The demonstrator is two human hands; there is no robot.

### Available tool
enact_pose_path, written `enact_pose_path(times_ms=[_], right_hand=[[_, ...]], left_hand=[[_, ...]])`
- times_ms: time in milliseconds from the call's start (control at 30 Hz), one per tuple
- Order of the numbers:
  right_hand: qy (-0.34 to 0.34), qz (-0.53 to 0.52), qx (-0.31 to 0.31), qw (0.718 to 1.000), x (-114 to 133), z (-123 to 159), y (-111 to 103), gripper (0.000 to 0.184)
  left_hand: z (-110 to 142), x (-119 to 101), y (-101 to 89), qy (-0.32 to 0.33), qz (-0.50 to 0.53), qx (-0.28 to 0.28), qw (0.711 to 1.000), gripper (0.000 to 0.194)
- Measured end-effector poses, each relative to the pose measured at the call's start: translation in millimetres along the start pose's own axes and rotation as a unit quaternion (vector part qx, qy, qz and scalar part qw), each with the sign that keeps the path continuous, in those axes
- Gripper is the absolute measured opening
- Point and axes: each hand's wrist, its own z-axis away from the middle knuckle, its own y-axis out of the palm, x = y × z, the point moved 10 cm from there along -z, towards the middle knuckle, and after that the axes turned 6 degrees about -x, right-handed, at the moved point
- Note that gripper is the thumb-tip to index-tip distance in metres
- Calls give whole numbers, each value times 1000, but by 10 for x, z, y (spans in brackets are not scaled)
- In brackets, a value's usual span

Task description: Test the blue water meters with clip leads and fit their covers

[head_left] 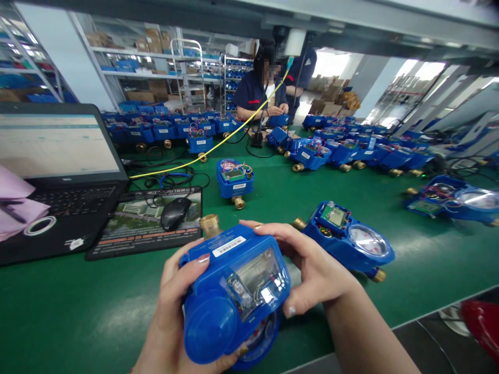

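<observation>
A blue water meter [241,275] is held tilted above the front of the green table, between both of my hands. Its housing has a white barcode label, a clear window with electronics behind it and a round blue lid. Below the housing part of a round dial shows, and a brass threaded end [210,225] sticks out at the back. My left hand [171,296] wraps the left side, thumb beside the label. My right hand [312,259] grips the right side, fingers over the upper edge and thumb by the window. Right of it lies an uncovered water meter [346,236].
A laptop [58,156] and a black mouse [175,213] on a mouse pad [144,241] are at left. One open meter [234,182] stands ahead, another [454,200] at far right. Behind are rows of meters, a yellow cable [218,145] and a co-worker [249,93].
</observation>
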Motion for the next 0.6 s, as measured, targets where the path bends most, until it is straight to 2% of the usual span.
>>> enact_pose_path(times_ms=[200, 400, 600], right_hand=[[11, -35, -2, 999, 29, 8, 28, 63], [46, -49, -26, 997, -16, 32, 45, 54], [47, -36, -35, 998, -22, 30, 45, 51]], left_hand=[[7, -49, 7, -2, 3, 4, 1000, 61], [56, -1, 22, -36, 29, 18, 999, 63], [76, 19, 22, -48, 49, 23, 997, 65]])
